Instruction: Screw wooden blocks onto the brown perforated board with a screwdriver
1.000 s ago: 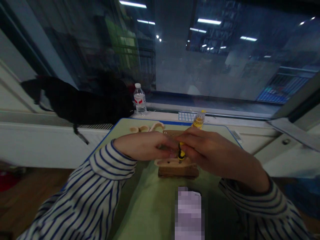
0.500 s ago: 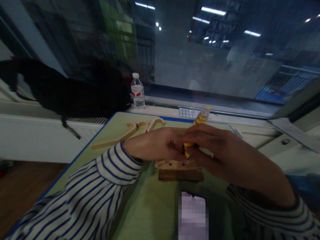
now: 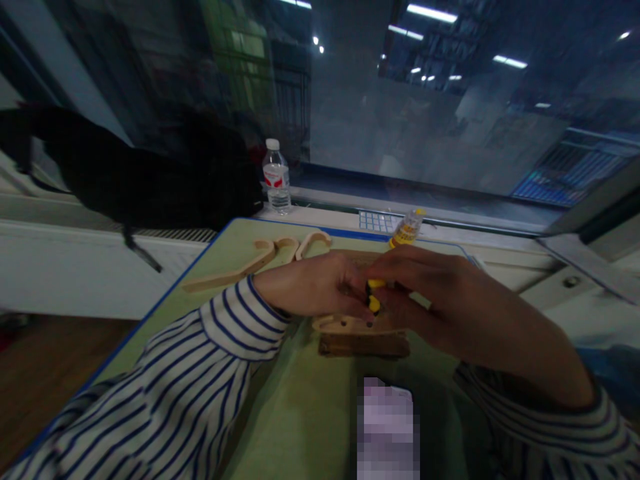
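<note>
My left hand (image 3: 320, 285) is closed, its fingertips bent around a small yellow-and-black object (image 3: 374, 300) over the middle of the table. From the other side my right hand (image 3: 445, 290) pinches the same object between thumb and fingers. Its shape is mostly covered, so I cannot tell its exact kind. Just below the fingertips lies a pale wooden piece (image 3: 345, 325) with dark holes. That piece is on a brown wooden block (image 3: 365, 345). Curved wooden pieces (image 3: 260, 263), hook-shaped at their far ends, lie beyond my left wrist.
A blurred-out phone-like rectangle (image 3: 387, 430) lies on the green tabletop (image 3: 290, 427) near me. A yellow-labelled bottle (image 3: 407, 228) stands tilted in view at the far edge. On the sill are a water bottle (image 3: 277, 179) and a black bag (image 3: 175, 183), below a window.
The view has shifted slightly. Both hands stay together at the same spot, and a little more of the yellow-and-black object shows between the fingers.
</note>
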A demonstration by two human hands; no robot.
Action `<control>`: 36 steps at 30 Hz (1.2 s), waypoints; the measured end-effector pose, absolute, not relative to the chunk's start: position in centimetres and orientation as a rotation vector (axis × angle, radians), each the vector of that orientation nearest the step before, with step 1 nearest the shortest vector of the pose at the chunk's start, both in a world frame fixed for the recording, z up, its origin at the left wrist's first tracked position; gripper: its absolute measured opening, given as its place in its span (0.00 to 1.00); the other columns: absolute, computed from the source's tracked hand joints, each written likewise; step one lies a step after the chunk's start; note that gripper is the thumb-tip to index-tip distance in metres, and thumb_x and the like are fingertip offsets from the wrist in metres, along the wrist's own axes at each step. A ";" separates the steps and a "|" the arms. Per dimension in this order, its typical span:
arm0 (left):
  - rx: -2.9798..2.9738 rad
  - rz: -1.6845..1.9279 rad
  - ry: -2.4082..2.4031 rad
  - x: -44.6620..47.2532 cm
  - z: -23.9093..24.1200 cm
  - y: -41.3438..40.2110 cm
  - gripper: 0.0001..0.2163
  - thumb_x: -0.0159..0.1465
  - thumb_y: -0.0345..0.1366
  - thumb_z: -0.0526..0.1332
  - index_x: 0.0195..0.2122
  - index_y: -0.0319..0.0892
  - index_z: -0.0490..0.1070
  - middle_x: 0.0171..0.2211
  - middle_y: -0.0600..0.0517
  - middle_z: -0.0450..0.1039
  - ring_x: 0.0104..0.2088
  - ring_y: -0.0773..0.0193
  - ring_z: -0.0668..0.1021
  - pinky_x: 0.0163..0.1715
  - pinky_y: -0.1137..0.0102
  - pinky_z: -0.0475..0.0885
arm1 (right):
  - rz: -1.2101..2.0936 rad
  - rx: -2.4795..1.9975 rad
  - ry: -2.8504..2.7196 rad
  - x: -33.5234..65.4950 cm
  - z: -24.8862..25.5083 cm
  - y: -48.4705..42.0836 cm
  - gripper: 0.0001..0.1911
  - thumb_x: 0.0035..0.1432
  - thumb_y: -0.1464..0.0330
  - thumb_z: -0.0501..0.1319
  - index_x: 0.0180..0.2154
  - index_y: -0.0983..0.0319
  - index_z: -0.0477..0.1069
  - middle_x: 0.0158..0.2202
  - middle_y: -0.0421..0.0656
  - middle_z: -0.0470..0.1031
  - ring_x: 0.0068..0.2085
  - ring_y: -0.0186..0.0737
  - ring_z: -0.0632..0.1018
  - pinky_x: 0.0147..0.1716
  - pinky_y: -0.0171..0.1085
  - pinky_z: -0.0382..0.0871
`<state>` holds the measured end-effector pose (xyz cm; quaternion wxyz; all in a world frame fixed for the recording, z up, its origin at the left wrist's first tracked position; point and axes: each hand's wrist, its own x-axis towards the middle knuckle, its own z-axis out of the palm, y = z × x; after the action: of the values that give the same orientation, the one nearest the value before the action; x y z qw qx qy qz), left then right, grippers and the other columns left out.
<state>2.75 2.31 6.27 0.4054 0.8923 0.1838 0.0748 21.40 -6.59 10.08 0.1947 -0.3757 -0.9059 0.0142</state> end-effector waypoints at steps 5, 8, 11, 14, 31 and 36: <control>2.320 0.184 0.432 2.7 6.2 2.5 0.09 0.61 0.37 0.63 0.33 0.37 0.79 0.24 0.55 0.74 0.25 0.71 0.73 0.24 0.78 0.62 | 0.039 -1.099 -2.541 21.5 10.1 -6.6 0.14 0.66 0.69 0.53 0.52 0.60 0.70 0.47 0.41 0.76 0.46 0.36 0.76 0.44 0.37 0.68; 2.285 0.198 0.443 2.7 6.3 2.4 0.08 0.60 0.38 0.64 0.34 0.38 0.79 0.25 0.56 0.75 0.25 0.72 0.73 0.25 0.78 0.63 | 0.047 -1.110 -2.549 21.6 10.1 -6.4 0.14 0.67 0.69 0.53 0.51 0.59 0.70 0.45 0.41 0.76 0.45 0.37 0.76 0.45 0.37 0.68; 2.218 0.225 0.476 2.7 6.5 2.3 0.07 0.59 0.37 0.65 0.34 0.39 0.78 0.25 0.58 0.75 0.25 0.73 0.74 0.27 0.79 0.64 | 0.054 -1.169 -2.554 21.6 10.3 -6.3 0.13 0.66 0.67 0.53 0.49 0.59 0.71 0.43 0.42 0.76 0.42 0.38 0.76 0.42 0.38 0.68; 2.187 0.217 0.475 2.7 6.5 2.2 0.07 0.60 0.37 0.65 0.35 0.39 0.78 0.25 0.57 0.75 0.25 0.73 0.74 0.28 0.79 0.65 | 0.074 -1.202 -2.565 21.5 10.4 -6.4 0.12 0.66 0.67 0.53 0.48 0.59 0.72 0.40 0.42 0.76 0.40 0.39 0.76 0.40 0.38 0.67; 2.222 0.128 0.527 2.5 6.5 2.5 0.11 0.62 0.40 0.62 0.37 0.38 0.79 0.28 0.53 0.77 0.28 0.69 0.75 0.28 0.77 0.65 | 0.045 -1.189 -2.564 21.4 10.7 -6.6 0.10 0.66 0.69 0.52 0.42 0.61 0.72 0.41 0.44 0.76 0.41 0.40 0.76 0.42 0.40 0.66; 2.223 0.133 0.502 2.6 6.3 2.5 0.10 0.62 0.38 0.61 0.36 0.38 0.78 0.29 0.54 0.77 0.29 0.69 0.75 0.29 0.77 0.66 | 0.057 -1.173 -2.556 21.4 10.6 -6.5 0.10 0.67 0.68 0.52 0.39 0.61 0.72 0.40 0.44 0.76 0.41 0.40 0.76 0.43 0.39 0.66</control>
<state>2.58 2.52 6.32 0.4162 0.8855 0.1998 0.0530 21.44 -6.54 10.61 0.1637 -0.4113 -0.8965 0.0199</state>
